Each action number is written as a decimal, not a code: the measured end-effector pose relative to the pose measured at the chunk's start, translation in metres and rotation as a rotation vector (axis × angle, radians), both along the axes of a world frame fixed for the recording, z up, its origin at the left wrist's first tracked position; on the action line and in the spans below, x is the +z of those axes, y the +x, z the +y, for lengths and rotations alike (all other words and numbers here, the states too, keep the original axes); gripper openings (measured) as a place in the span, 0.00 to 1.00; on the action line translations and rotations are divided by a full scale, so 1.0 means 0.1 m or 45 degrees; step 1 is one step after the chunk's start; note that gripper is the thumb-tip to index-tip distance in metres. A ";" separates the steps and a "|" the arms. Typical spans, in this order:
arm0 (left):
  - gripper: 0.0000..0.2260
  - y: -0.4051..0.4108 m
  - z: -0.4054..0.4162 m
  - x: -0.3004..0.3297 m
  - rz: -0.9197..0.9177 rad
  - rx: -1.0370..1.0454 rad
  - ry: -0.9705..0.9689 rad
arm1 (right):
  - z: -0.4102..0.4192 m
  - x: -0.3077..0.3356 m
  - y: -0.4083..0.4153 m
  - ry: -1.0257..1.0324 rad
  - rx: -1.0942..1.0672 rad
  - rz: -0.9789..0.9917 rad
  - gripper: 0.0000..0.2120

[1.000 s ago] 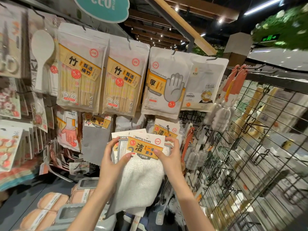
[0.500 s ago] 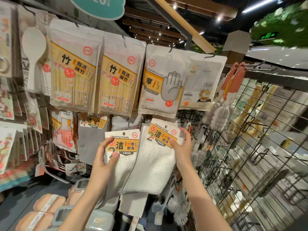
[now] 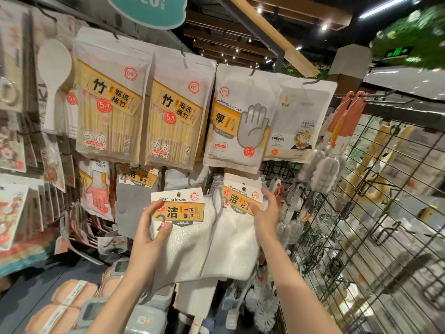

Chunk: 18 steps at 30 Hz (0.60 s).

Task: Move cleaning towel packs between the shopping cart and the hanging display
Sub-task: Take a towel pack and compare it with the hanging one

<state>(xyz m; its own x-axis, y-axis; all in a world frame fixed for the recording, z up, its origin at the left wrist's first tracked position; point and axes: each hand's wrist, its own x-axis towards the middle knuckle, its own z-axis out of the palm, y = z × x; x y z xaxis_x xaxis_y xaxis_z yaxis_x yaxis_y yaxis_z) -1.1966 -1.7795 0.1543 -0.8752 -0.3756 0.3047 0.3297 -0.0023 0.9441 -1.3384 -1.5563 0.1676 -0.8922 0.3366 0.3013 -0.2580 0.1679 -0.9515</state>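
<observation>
Holding a white fluffy cleaning towel pack with an orange-and-white card header up in front of the display, the left hand pinches it with the thumb across the card's lower edge and the fingers curled round its left side, so this pack hangs free of any hook, just left of the landmark here: a second white cleaning towel pack with the same orange header, tilted and lying against the rack. The right hand is at that second pack's right edge, thumb pressed on the card and fingers spread fairly open behind it; whether it grips the pack or only steadies it I cannot tell. A dark spot shows at the header's hole, but whether a peg already passes through it I cannot tell either. Directly above the second pack hangs a white pouch of disposable gloves printed with a grey hand, and further up-left of it two pouches of pale bamboo sticks. To its right stands a black wire grid panel. By my judgement the task is midway: one pack is at or nearly on its hook, and the pack in the left hand is not yet hung. No shopping cart is clearly in view.
</observation>
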 end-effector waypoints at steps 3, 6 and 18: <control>0.20 -0.02 -0.05 -0.01 -0.008 0.012 0.004 | -0.01 -0.04 -0.06 0.060 -0.019 -0.011 0.22; 0.20 -0.01 -0.08 0.01 0.003 0.010 0.013 | -0.01 -0.04 -0.16 0.081 -0.026 -0.025 0.22; 0.19 0.06 -0.05 0.06 0.023 -0.025 0.014 | -0.01 -0.02 -0.34 0.332 -0.136 -0.060 0.20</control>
<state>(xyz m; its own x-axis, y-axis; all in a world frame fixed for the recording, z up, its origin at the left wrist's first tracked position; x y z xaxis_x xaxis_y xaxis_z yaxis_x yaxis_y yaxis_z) -1.1908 -1.7846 0.1604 -0.8766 -0.3620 0.3169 0.3468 -0.0189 0.9377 -1.3728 -1.5570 0.1657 -0.8710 0.3458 0.3490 -0.1823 0.4320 -0.8832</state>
